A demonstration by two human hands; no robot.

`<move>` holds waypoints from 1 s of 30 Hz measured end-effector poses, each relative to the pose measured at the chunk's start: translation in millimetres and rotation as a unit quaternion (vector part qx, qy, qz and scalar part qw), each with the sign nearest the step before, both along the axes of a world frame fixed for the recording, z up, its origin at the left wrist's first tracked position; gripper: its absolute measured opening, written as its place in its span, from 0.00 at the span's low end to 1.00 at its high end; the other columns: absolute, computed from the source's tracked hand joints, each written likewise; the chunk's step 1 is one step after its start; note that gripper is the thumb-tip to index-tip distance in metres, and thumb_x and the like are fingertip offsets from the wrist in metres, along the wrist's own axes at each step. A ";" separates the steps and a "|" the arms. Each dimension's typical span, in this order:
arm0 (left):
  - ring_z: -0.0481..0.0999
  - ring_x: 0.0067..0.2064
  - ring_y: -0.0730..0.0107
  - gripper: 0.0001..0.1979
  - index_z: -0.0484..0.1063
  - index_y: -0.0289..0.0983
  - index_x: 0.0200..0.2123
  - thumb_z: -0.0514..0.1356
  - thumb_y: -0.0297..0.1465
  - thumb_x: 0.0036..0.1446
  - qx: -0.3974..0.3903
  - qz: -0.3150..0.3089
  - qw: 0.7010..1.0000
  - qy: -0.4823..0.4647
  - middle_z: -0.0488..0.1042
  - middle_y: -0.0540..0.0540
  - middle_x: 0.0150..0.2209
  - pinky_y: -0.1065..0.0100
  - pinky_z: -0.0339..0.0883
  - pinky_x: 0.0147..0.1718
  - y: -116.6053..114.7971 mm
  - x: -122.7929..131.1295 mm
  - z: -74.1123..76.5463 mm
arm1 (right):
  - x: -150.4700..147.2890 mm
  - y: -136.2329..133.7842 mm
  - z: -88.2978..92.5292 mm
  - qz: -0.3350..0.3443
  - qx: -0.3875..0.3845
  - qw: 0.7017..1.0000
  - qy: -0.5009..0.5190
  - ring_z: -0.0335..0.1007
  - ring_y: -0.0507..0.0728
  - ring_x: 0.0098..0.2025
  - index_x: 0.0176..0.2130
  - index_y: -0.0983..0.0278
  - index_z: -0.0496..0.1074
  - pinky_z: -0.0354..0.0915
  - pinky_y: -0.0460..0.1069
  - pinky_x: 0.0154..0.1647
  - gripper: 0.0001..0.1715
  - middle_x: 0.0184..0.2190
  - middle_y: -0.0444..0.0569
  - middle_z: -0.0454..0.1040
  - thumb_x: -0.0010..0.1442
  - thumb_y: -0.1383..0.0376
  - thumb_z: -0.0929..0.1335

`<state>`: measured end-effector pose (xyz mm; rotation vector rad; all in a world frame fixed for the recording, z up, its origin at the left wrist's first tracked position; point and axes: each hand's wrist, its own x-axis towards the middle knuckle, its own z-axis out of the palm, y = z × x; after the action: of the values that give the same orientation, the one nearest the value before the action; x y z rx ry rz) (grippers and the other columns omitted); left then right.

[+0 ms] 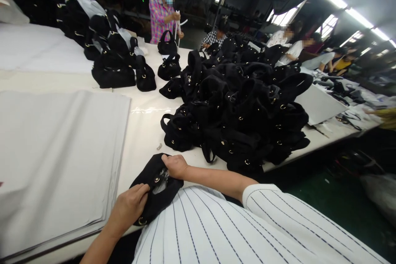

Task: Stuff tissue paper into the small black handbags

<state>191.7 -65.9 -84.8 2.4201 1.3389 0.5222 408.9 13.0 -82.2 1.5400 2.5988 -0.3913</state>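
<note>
Left grip (129, 204), right grip (177, 166) both clamped on black bag (154, 202) at edge of desk (140, 126); bag lies between, long axis slanting near-left to far-right.

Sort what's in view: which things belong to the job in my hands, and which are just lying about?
Belongs to the job:
black bag, gripped by your left hand and right hand
pile of similar bags, probably, as they look alike

Seemingly just lying about:
white sheets, stacked on the table
small grey scrap
white board beside the pile
</note>
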 end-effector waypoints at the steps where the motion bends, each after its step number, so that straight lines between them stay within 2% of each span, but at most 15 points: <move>1: 0.75 0.33 0.68 0.08 0.70 0.41 0.36 0.52 0.27 0.59 -0.019 0.018 0.999 0.035 0.76 0.49 0.34 0.69 0.68 0.30 3.3 2.4 4.8 | -1.8 2.3 1.1 -0.012 -0.005 1.000 0.005 0.75 0.63 0.35 0.50 0.64 0.60 0.64 0.52 0.33 0.22 0.36 0.52 0.77 0.54 0.66 0.64; 3: 0.75 0.35 0.65 0.06 0.68 0.41 0.37 0.53 0.27 0.56 -0.041 0.057 0.993 0.094 0.74 0.48 0.37 0.67 0.66 0.29 8.7 11.1 15.2 | -2.1 4.6 7.0 -0.038 -0.009 0.999 0.022 0.75 0.63 0.35 0.48 0.62 0.61 0.63 0.51 0.32 0.22 0.34 0.51 0.78 0.53 0.64 0.65; 6: 0.74 0.41 0.59 0.13 0.66 0.39 0.45 0.56 0.29 0.55 -0.004 0.110 0.986 0.125 0.72 0.42 0.41 0.65 0.67 0.33 15.4 30.0 22.7 | 5.4 4.1 20.0 -0.060 -0.017 0.996 0.057 0.75 0.61 0.36 0.44 0.59 0.64 0.60 0.49 0.31 0.17 0.34 0.48 0.77 0.52 0.63 0.66; 9: 0.74 0.40 0.59 0.15 0.66 0.38 0.48 0.56 0.30 0.56 0.027 0.118 0.988 0.095 0.73 0.40 0.41 0.64 0.67 0.36 23.8 45.1 15.3 | 18.6 5.3 28.9 -0.073 -0.062 0.992 0.083 0.74 0.60 0.39 0.41 0.59 0.65 0.60 0.48 0.32 0.17 0.36 0.46 0.77 0.51 0.59 0.68; 11: 0.75 0.38 0.61 0.11 0.67 0.39 0.46 0.54 0.31 0.59 0.024 0.098 0.993 0.060 0.74 0.42 0.39 0.64 0.67 0.36 30.5 49.8 6.7 | 24.6 7.6 29.3 -0.090 -0.097 0.986 0.096 0.74 0.61 0.40 0.40 0.59 0.65 0.61 0.49 0.33 0.21 0.37 0.47 0.77 0.50 0.52 0.70; 13: 0.75 0.37 0.62 0.09 0.68 0.39 0.43 0.51 0.32 0.62 0.021 0.087 0.995 0.037 0.74 0.43 0.38 0.64 0.67 0.37 37.2 51.3 -0.6 | 23.9 10.0 24.9 -0.104 -0.100 0.985 0.090 0.75 0.62 0.41 0.42 0.60 0.66 0.63 0.50 0.34 0.25 0.38 0.48 0.78 0.50 0.48 0.70; 16: 0.75 0.35 0.63 0.10 0.67 0.37 0.39 0.48 0.33 0.65 0.028 0.087 0.996 0.023 0.74 0.43 0.35 0.65 0.67 0.36 44.4 52.0 -5.8 | 10.5 13.3 12.9 -0.113 -0.057 0.991 0.050 0.76 0.65 0.41 0.46 0.62 0.66 0.66 0.52 0.35 0.25 0.38 0.53 0.78 0.51 0.53 0.69; 20: 0.74 0.33 0.65 0.10 0.68 0.37 0.37 0.48 0.32 0.65 0.043 0.074 0.995 0.060 0.73 0.45 0.31 0.66 0.65 0.34 46.2 55.8 -0.3 | -7.1 20.3 2.3 -0.122 -0.045 0.991 0.024 0.77 0.64 0.39 0.43 0.66 0.69 0.67 0.53 0.35 0.20 0.36 0.56 0.79 0.53 0.59 0.67; 23: 0.75 0.35 0.65 0.08 0.68 0.39 0.38 0.49 0.31 0.64 0.025 0.087 0.989 0.121 0.72 0.46 0.32 0.68 0.65 0.32 43.6 59.1 8.3 | -4.1 23.5 5.2 -0.113 -0.040 0.993 0.023 0.76 0.64 0.40 0.42 0.65 0.71 0.67 0.53 0.36 0.18 0.37 0.56 0.78 0.54 0.57 0.67; 25: 0.75 0.39 0.64 0.08 0.67 0.39 0.42 0.51 0.29 0.61 0.017 0.104 0.985 0.139 0.72 0.45 0.37 0.69 0.66 0.31 41.4 60.2 11.2 | 2.1 22.0 10.0 -0.091 0.007 0.995 0.028 0.74 0.64 0.42 0.42 0.64 0.71 0.66 0.54 0.39 0.16 0.38 0.54 0.77 0.56 0.58 0.66; 28: 0.74 0.44 0.62 0.16 0.66 0.39 0.47 0.51 0.22 0.57 0.024 0.107 0.986 0.125 0.73 0.43 0.42 0.67 0.69 0.37 37.0 59.8 8.1 | 6.6 14.7 17.6 -0.045 0.088 0.994 0.045 0.72 0.63 0.45 0.43 0.64 0.70 0.65 0.55 0.42 0.13 0.42 0.54 0.75 0.57 0.64 0.64; 30: 0.75 0.45 0.62 0.20 0.67 0.40 0.49 0.50 0.20 0.55 0.030 0.084 0.991 0.102 0.75 0.43 0.42 0.65 0.70 0.42 32.6 58.3 3.6 | 5.7 8.0 23.1 -0.034 0.088 0.995 0.044 0.72 0.62 0.43 0.44 0.66 0.69 0.65 0.54 0.41 0.14 0.42 0.55 0.75 0.55 0.69 0.64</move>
<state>250.0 -33.3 -81.2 2.4781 1.6442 0.3694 414.6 21.0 -59.1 1.7079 2.7184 -0.2464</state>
